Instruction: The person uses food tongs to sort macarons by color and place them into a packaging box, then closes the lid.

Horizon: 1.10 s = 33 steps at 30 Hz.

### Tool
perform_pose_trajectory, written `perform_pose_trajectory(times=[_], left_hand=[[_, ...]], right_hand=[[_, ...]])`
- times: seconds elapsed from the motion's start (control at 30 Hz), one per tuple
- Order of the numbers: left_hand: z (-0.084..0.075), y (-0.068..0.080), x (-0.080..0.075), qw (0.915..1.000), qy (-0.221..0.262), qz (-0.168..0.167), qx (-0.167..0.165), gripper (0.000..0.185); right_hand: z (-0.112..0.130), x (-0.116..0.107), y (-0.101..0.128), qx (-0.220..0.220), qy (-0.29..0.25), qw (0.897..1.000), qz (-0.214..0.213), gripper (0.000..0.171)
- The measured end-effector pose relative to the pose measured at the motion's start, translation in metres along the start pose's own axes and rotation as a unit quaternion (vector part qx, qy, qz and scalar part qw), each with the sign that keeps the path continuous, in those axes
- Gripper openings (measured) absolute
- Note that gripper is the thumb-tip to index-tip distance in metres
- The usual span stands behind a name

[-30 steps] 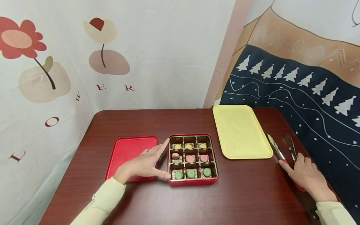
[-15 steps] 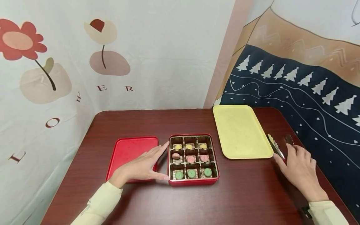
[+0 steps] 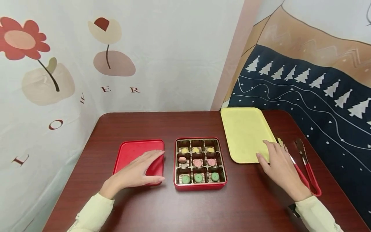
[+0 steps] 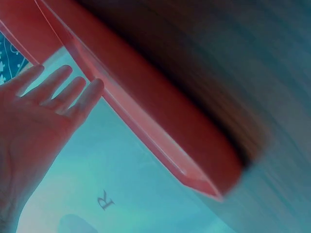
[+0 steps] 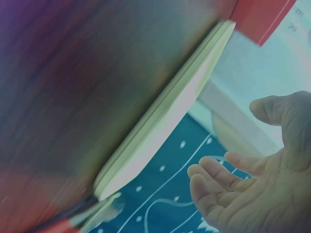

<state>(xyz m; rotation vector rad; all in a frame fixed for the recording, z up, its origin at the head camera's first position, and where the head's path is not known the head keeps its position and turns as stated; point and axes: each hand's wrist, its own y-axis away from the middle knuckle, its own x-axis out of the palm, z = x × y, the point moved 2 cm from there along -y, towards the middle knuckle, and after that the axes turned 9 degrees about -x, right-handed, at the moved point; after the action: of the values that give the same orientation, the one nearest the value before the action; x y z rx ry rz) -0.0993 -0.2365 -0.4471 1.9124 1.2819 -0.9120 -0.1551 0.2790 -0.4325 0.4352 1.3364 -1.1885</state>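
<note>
A red square tin (image 3: 200,187) stands mid-table, its dark insert divided into compartments. Yellow sweets (image 3: 195,150) sit in the back row, pink ones (image 3: 198,163) in the middle and green ones (image 3: 198,178) in front. My left hand (image 3: 136,170) hovers over the red lid (image 3: 130,151), fingers spread, apart from the tin. My right hand (image 3: 279,166) holds nothing and overlaps the near right corner of the yellow tray (image 3: 246,135); its fingers are loosely bent in the right wrist view. Red-handled tongs (image 3: 311,175) lie to its right, partly hidden by the hand.
The brown table (image 3: 200,212) carries all of this. A white cloth (image 3: 174,64) with flower prints hangs behind and at the left. On the right, a dark cloth (image 3: 318,106) with white trees borders the table's edge.
My left hand has drawn back leftward from the tin's side. My right hand has left the tongs and moved left to the tray's corner. The tongs, tin, lid and tray stay put.
</note>
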Motion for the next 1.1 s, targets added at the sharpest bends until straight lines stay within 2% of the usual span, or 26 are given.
perform_pose_trajectory(times=[0.2, 0.47, 0.67, 1.1], left_hand=[[0.011, 0.009, -0.008, 0.9994, -0.003, -0.022, -0.028, 0.099], [0.026, 0.022, -0.015, 0.9985, -0.015, -0.044, -0.029, 0.092], [0.036, 0.030, -0.020, 0.9974, -0.021, -0.056, -0.040, 0.088], [0.053, 0.044, -0.033, 0.9884, -0.078, -0.119, -0.052, 0.069]], right_hand=[[0.021, 0.008, -0.010, -0.029, -0.011, 1.000, -0.003, 0.058], [0.041, 0.018, -0.021, -0.052, -0.027, 0.998, 0.014, 0.053], [0.054, 0.025, -0.028, -0.052, -0.045, 0.997, 0.042, 0.052], [0.086, 0.036, -0.046, -0.065, -0.060, 0.994, 0.068, 0.055]])
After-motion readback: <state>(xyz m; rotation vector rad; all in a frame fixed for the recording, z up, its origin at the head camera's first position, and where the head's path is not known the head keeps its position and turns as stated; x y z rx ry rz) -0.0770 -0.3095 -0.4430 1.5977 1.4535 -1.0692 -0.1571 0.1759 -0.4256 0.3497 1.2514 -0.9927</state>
